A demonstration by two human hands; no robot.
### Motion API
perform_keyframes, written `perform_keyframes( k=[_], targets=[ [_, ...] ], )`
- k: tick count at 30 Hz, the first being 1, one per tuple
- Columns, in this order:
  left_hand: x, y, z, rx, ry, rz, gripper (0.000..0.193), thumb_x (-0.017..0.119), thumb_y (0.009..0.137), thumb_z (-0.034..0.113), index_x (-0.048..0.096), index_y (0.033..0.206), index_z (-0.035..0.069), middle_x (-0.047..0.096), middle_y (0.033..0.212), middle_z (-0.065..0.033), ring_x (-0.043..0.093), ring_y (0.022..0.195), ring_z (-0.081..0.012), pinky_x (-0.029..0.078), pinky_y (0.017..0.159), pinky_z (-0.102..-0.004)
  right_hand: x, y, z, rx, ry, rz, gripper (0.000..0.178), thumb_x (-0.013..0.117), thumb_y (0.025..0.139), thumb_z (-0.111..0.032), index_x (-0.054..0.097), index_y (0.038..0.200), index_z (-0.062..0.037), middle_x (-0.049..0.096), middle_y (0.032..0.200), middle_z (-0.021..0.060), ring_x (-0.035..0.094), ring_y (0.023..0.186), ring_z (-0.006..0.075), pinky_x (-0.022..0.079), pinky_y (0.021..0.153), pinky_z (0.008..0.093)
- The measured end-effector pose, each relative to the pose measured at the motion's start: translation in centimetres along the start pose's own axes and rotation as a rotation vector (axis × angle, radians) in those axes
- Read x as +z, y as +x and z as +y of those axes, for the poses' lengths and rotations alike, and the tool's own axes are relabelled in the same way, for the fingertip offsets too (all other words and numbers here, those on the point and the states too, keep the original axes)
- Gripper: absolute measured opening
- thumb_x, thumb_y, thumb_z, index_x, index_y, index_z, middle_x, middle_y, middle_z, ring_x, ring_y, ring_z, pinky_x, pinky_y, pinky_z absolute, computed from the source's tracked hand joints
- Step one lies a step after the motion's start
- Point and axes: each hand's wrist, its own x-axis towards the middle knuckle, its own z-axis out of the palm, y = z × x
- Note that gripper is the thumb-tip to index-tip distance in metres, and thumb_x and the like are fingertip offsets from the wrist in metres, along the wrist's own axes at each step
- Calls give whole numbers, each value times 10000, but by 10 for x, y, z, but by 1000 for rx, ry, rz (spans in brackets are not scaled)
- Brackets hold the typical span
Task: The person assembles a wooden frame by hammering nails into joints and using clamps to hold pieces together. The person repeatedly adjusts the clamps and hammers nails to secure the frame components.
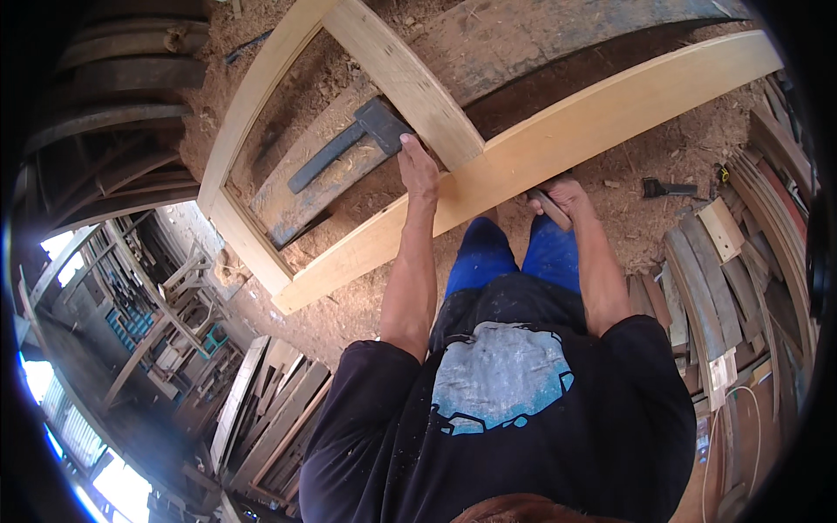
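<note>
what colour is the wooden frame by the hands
The wooden frame is pale yellowish tan, best seen in the head view.

The pale wooden frame (514, 155) lies slantwise, its broad long rail (623, 105) running from lower left to upper right, below a crosspiece (405, 80) and a curved outer side (255, 100). A dark, blocky-headed mallet (379, 124) lies within the left opening, its handle pointing lower left. A slim brown wooden piece (550, 210), partly hidden, tilts in the right hand (570, 195) beside the rail.
</note>
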Motion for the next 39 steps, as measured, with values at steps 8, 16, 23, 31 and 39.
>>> perform_keyframes(
  k=[8,16,23,31,39],
  targets=[
    [-5,-1,4,-118,-178,-104,742,281,1062,578,566,1321,-56,629,1286,-233,562,1233,-352,388,1080,-413,0,-18,4,46,-191,220,287,626,1002,-201,603,1206,-1,669,845,130,594,585,149,475,475,288],
    [-26,23,-7,-383,-389,-606,659,398,1071,513,415,1498,11,485,1502,-110,433,1402,-231,281,1194,-368,-30,-136,34,-367,-401,916,407,519,1028,-135,514,1411,2,635,867,65,597,698,128,496,618,270],
    [-25,28,-7,-386,-384,-714,802,295,1053,612,295,1556,-13,321,1613,-144,262,1504,-252,159,1241,-351,117,-211,-32,-828,-464,1052,604,540,1005,-182,334,1557,-47,637,932,102,610,688,125,530,611,275],
    [-26,24,-7,-350,-180,-721,981,240,995,735,366,1499,-97,390,1565,-238,305,1493,-317,213,1220,-362,185,-160,-51,-366,-588,530,625,496,1014,-160,278,1592,-66,632,864,56,564,601,92,486,512,251],
    [-22,27,-10,-345,-155,-712,974,220,1002,724,439,1447,-114,493,1482,-251,441,1407,-336,313,1170,-376,201,-129,-56,-168,-755,503,624,495,1005,-129,284,1588,-56,607,827,50,534,565,92,468,492,258]
  ],
)
